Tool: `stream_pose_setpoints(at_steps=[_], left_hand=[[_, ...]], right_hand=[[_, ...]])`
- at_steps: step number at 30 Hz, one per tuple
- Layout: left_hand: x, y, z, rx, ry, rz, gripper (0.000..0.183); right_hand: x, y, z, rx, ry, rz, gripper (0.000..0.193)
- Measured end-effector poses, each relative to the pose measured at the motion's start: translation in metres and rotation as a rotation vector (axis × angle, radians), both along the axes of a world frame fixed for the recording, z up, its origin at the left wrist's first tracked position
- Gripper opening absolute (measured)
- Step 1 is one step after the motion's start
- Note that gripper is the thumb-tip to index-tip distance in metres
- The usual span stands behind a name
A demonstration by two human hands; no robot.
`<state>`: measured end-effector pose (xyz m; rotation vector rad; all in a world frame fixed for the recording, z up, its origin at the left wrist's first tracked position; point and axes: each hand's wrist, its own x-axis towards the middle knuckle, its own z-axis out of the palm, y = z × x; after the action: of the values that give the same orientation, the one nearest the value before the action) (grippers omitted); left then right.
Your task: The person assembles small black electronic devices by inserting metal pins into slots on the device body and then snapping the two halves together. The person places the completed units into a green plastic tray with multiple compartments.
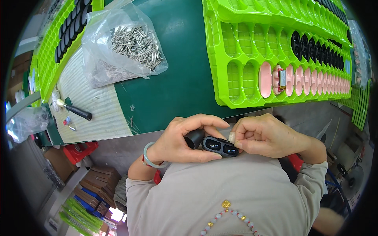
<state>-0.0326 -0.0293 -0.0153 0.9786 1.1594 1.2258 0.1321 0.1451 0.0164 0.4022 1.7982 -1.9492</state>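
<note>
Close to my body, my left hand [185, 137] is closed around a black oval case [220, 146] with two glossy, rounded wells, like an earbud charging case. A dark rounded black piece [194, 138] sits between its thumb and fingers, beside the case; whether the two are joined I cannot tell. At the case's right end, my right hand [264, 135] has its fingertips pinched together, touching or nearly touching the rim. A pale covering [232, 137] shows on one of its fingertips. Anything held inside that pinch is hidden or too small to name.
A bright green tray [220, 103] at the right holds pink cases [265, 79] and black cases [296, 45]. Metal pins [138, 45] fill a plastic bag [98, 67] on the green table [177, 94]. A black-handled brush [78, 113] lies at the left, near another green tray [47, 78].
</note>
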Motion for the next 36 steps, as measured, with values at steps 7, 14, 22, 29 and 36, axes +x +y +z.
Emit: stream_pose_setpoints(at_steps=[7,14,22,29,36], left_hand=[[0.009,-0.004,-0.001,-0.129,-0.2,0.063,0.055],[0.01,-0.005,-0.004,-0.126,-0.185,0.045,0.04],[0.008,-0.002,-0.004,-0.161,-0.171,-0.043,0.034],[0.012,-0.003,-0.006,-0.114,-0.17,-0.063,0.032],[0.014,-0.002,0.0,-0.216,-0.252,-0.027,0.042]], right_hand=[[0.002,-0.004,-0.007,0.219,0.334,-0.118,0.016],[0.006,-0.004,-0.014,0.116,0.375,-0.154,0.013],[0.017,-0.014,-0.024,0.053,0.369,-0.177,0.01],[0.024,-0.023,-0.027,0.053,0.369,-0.211,0.009],[0.025,-0.021,-0.026,0.076,0.353,-0.221,0.011]])
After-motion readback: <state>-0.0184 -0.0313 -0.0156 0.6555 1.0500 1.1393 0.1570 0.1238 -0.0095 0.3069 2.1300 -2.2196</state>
